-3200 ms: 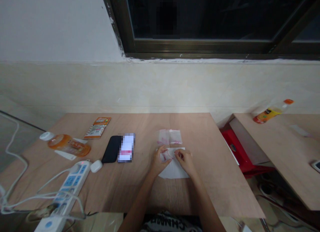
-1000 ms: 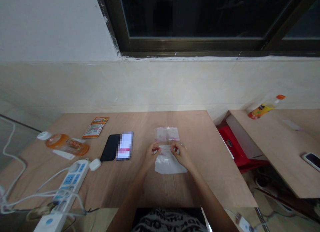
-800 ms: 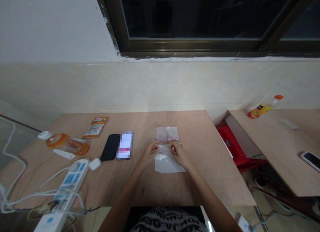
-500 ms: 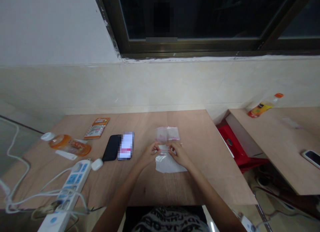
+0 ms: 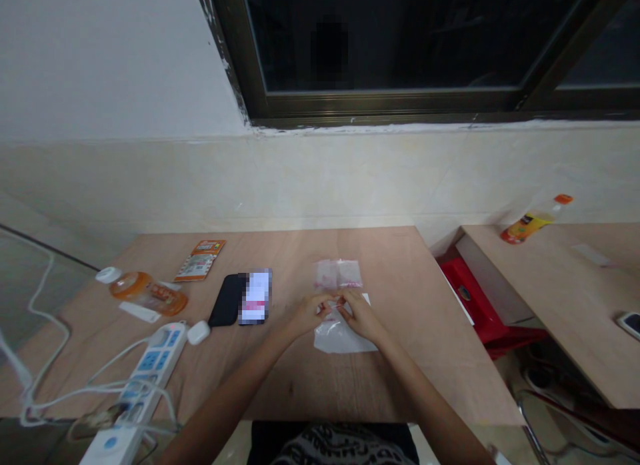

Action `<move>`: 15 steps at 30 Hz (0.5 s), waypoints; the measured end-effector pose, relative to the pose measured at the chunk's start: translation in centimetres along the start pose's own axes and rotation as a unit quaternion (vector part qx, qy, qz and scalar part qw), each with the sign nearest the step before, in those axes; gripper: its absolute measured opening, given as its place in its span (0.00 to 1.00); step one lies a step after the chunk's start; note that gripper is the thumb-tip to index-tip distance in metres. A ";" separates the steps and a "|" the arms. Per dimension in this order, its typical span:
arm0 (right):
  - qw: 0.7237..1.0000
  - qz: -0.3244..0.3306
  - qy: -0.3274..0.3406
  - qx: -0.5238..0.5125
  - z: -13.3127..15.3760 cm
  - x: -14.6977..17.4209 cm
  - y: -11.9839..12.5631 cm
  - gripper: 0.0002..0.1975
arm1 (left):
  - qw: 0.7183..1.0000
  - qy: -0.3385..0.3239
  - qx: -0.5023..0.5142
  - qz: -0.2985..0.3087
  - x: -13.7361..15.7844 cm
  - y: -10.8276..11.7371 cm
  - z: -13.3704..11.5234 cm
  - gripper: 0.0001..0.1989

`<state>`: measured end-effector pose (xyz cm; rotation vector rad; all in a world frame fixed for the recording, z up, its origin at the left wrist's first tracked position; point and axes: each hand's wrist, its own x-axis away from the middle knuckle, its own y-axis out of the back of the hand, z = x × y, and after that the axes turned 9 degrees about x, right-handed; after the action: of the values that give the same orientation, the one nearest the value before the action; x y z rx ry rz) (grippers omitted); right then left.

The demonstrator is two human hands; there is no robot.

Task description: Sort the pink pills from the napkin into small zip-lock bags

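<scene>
A clear plastic zip bag (image 5: 341, 338) lies on the wooden table in front of me, its top edge toward the wall. My left hand (image 5: 314, 313) is closed on that top edge, fingers pinched. Right beside it, my right hand (image 5: 356, 313) also pinches the edge, and the fingertips of both hands meet. The fingers cover most of the bag's seal. Just beyond my hands lie small clear bags (image 5: 338, 274) with pink edges, side by side. A white corner shows past my right hand.
To the left are a phone with a lit screen (image 5: 255, 297), a black phone-shaped item (image 5: 225, 301), an orange packet (image 5: 200, 260), an orange drink bottle (image 5: 149, 293) on its side, and a power strip (image 5: 151, 365) with cables. A second table (image 5: 560, 298) stands at right.
My hands have drawn together along the bag's top edge, the left one shifting right, until their fingertips meet. The whole view has shifted slightly.
</scene>
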<state>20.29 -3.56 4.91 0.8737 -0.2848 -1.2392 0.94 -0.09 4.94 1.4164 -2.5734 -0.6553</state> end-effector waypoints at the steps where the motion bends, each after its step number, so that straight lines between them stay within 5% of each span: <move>1: 1.000 -0.003 -0.001 -0.011 -0.1 0.0 -0.2 0.15 | 1.000 -0.006 0.001 0.007 -0.1 0.0 -0.2 0.17; 8: 0.998 -0.035 -0.037 -0.047 -0.2 -0.1 -2.0 0.12 | 0.995 -0.039 -0.086 0.033 -0.6 -0.1 -1.3 0.15; 15: 0.992 -0.120 0.003 -0.041 -0.2 0.2 -1.9 0.10 | 0.971 -0.107 -0.194 0.091 -0.4 0.7 -2.2 0.17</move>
<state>19.16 -3.76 3.32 0.8584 -0.1248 -1.4607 1.31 -0.16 7.21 1.0216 -2.4964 -1.2553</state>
